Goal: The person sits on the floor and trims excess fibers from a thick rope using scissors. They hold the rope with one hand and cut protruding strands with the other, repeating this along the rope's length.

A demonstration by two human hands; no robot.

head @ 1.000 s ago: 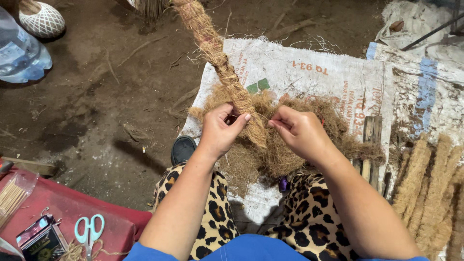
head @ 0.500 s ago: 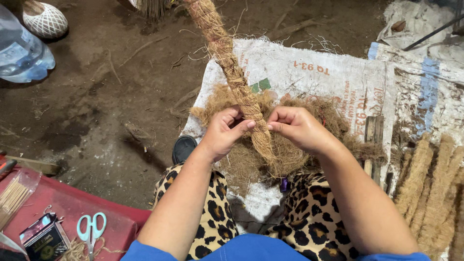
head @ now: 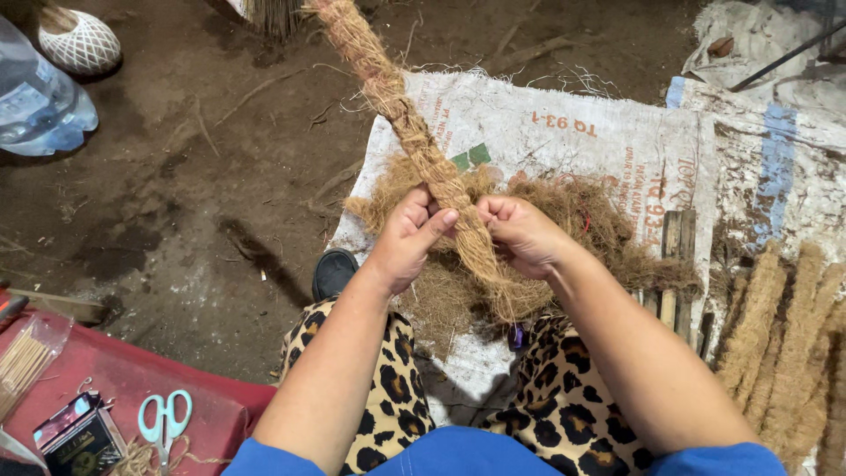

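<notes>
A dark dirt floor (head: 176, 203) fills most of the view, strewn with twigs and loose fibres. Spread over it lies a white woven sack (head: 564, 132), and on the sack, just beyond the person's knees, sits a heap of loose brown coir fibre (head: 582, 220). To the right, a bundle of finished fibre ropes (head: 784, 353) leans beside some wooden slats (head: 679, 264).

A thick twisted coir rope (head: 397, 106) runs from the top of the frame diagonally down to the middle, where it passes between the two hands and frays into the heap below them. The left hand (head: 410, 238) closes on the rope from its left side, thumb laid across the strands. The right hand (head: 520, 234) pinches the same stretch from the right, fingers curled tightly on the fibres. The two hands sit close together, nearly touching, with the rope's working end directly between them.

In the lower left corner stands a red surface (head: 132, 379) carrying pale blue scissors (head: 163, 419), a packet of thin sticks (head: 22, 361) and a small dark box (head: 79, 436). A clear plastic water bottle (head: 35, 101) lies at the upper left, near a white patterned shoe (head: 79, 40).
</notes>
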